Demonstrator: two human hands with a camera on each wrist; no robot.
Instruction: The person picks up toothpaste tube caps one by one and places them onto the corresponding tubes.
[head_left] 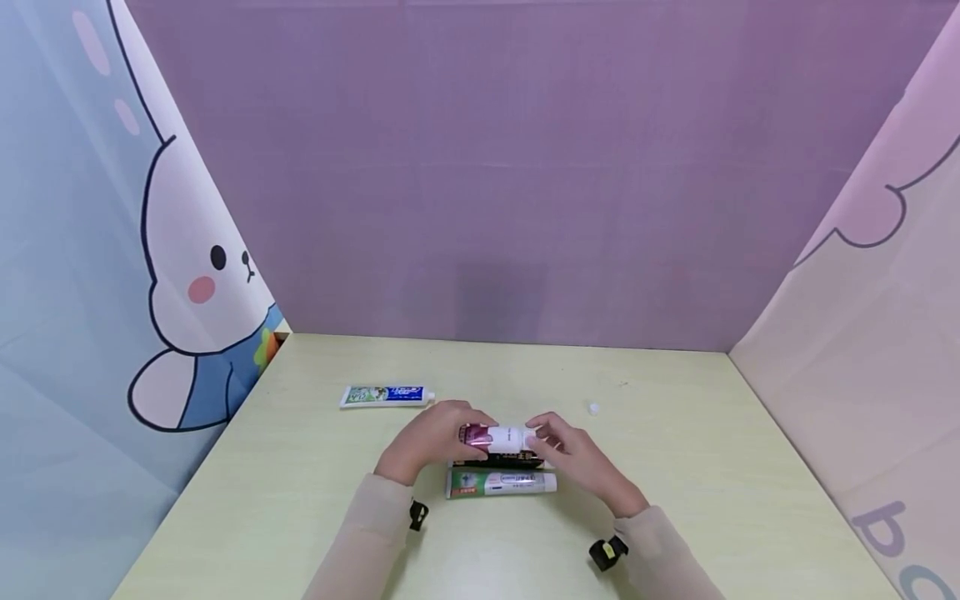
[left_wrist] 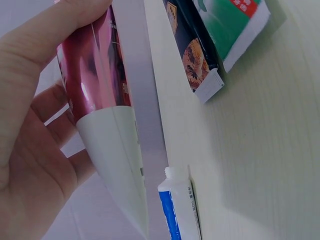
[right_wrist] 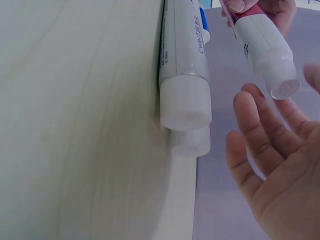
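Note:
My left hand (head_left: 438, 435) grips a toothpaste tube (left_wrist: 92, 75), shiny magenta over part of its length and white at its flat end. Thumb and fingers lie on either side of it, and it is raised above the table. The tube's white cap (right_wrist: 280, 77) points toward my right hand (right_wrist: 280, 167). That hand has its fingers spread and gently bent around the cap end, with a gap to the cap in the right wrist view. Below the held tube lie a black toothpaste tube (head_left: 498, 461), partly covered, and a green and white toothpaste tube (head_left: 517, 482) nearer me.
A blue and green toothpaste tube (head_left: 386, 397) lies at the back left, its bare nozzle (left_wrist: 172, 172) showing. A small white cap (head_left: 593, 408) rests on the pale table (head_left: 712, 467) to the right. A purple backdrop (head_left: 487, 183) stands behind, with printed cloths at both sides.

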